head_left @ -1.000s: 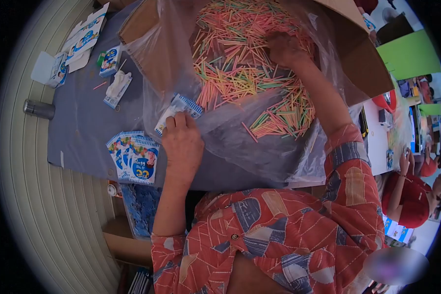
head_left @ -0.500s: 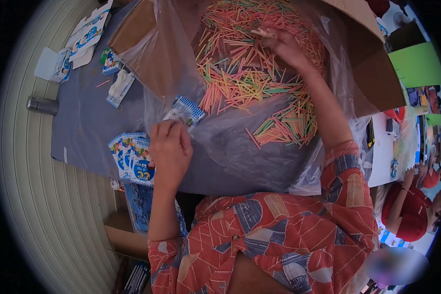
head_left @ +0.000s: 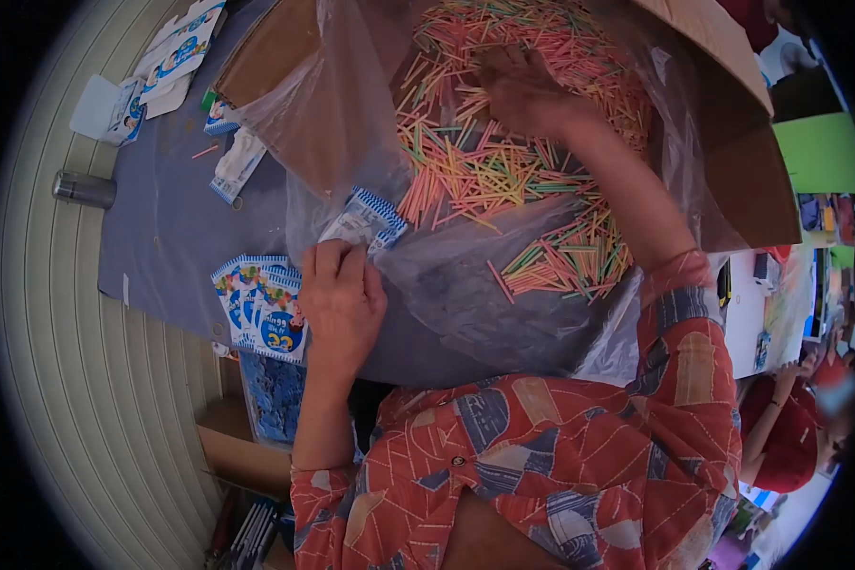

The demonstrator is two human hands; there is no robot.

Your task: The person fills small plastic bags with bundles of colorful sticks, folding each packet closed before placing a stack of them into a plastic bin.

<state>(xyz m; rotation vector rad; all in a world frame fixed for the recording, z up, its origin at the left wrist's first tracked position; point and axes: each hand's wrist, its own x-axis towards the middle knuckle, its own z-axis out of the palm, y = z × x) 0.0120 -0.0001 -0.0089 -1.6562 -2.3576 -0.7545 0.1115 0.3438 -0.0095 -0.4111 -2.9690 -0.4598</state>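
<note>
My left hand [head_left: 342, 299] is closed at the lower end of a small blue-and-white printed packet [head_left: 375, 220], pinching it by its edge. My right hand [head_left: 524, 93] reaches into a big heap of thin pink, yellow and green sticks [head_left: 475, 176]; its fingers are spread over the sticks, with the tips partly hidden among them. Clear plastic sheeting [head_left: 465, 285] lines the cardboard box [head_left: 285, 57] and lies under the heap. A fan of similar printed packets [head_left: 264, 309] rests on the table beside my left wrist.
Opened printed cartons [head_left: 185, 47] and a white crumpled item [head_left: 240, 161] lie at the left of the grey table [head_left: 180, 256]. A metal cylinder [head_left: 84, 189] stands by the ribbed wall. Below is a tub of blue pieces [head_left: 275, 399]. A person in red [head_left: 779, 432] is at the right.
My right hand has gone from holding a pale bit above the heap to spreading down into the sticks, slightly left. My left hand has shifted slightly right, onto the packet's edge.
</note>
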